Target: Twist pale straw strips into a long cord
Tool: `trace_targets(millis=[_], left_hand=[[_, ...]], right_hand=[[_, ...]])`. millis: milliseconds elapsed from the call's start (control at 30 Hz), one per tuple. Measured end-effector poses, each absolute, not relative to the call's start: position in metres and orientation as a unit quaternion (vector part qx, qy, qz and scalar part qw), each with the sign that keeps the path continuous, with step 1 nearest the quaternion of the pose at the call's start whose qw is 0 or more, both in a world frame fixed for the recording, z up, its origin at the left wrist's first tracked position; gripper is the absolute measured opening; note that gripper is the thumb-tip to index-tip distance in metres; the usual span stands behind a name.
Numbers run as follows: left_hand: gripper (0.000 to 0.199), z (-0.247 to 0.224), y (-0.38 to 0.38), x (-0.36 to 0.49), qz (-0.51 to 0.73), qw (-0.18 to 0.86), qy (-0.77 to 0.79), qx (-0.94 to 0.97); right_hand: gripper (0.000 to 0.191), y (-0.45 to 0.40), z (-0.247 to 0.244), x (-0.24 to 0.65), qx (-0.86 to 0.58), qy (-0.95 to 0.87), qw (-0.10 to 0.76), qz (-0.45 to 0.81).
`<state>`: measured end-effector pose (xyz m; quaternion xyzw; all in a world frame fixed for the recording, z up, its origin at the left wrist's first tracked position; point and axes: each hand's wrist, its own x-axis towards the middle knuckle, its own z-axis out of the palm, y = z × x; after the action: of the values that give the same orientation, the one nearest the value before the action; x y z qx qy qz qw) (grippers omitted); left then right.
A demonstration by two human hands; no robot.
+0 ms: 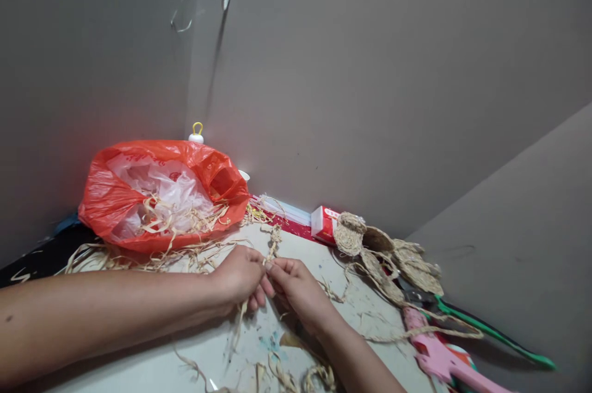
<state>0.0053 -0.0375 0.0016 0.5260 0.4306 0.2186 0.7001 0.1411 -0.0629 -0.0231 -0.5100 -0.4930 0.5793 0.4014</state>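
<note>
Plainly, in the head view, left hand (240, 276) and right hand (293, 291) pinch a braided strand (274, 242) near the table's (152, 368) far edge, probably keeping it taut; the red bag (108, 195) sits far left, its loose fibre (161, 217) seemingly within reach.

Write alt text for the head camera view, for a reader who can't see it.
A person's left hand and right hand pinch a braided straw cord above a pale table. At left sits an open red plastic bag with loose straw; at right lie woven straw pieces, a pink glue gun and a green-handled tool.
</note>
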Motion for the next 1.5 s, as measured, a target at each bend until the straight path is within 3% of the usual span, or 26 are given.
trace_targets(millis=[333, 667, 833, 967, 1033, 1133, 1200, 1500], left_hand=[[0.014, -0.012, -0.042, 0.009, 0.24, 0.631, 0.412, 0.612], [0.015, -0.01, -0.045, 0.004, 0.268, 0.486, 0.393, 0.733], [0.024, 0.011, -0.037, -0.013, 0.159, 0.531, 0.377, 0.742], [0.024, 0.015, -0.019, -0.02, 0.291, 0.45, 0.4, 0.743], [0.02, 0.01, -0.013, -0.016, 0.302, 0.493, 0.391, 0.716], [0.017, -0.001, -0.013, -0.006, 0.182, 0.663, 0.359, 0.631], [0.023, -0.005, -0.016, -0.002, 0.152, 0.701, 0.345, 0.606], [0.021, -0.013, -0.009, -0.004, 0.202, 0.574, 0.28, 0.742]], right_hand=[[0.045, -0.067, -0.015, 0.14, -0.477, -0.394, 0.419, 0.665], [0.039, -0.069, -0.017, 0.129, -0.499, -0.365, 0.473, 0.628], [0.038, -0.072, -0.011, 0.128, -0.497, -0.38, 0.475, 0.619], [0.036, -0.071, -0.008, 0.133, -0.504, -0.388, 0.462, 0.618], [0.036, -0.07, -0.007, 0.136, -0.507, -0.394, 0.45, 0.62], [0.038, -0.068, -0.008, 0.141, -0.512, -0.405, 0.431, 0.624], [0.039, -0.068, -0.008, 0.144, -0.516, -0.408, 0.415, 0.629], [0.034, -0.068, -0.006, 0.158, -0.532, -0.421, 0.349, 0.647]])
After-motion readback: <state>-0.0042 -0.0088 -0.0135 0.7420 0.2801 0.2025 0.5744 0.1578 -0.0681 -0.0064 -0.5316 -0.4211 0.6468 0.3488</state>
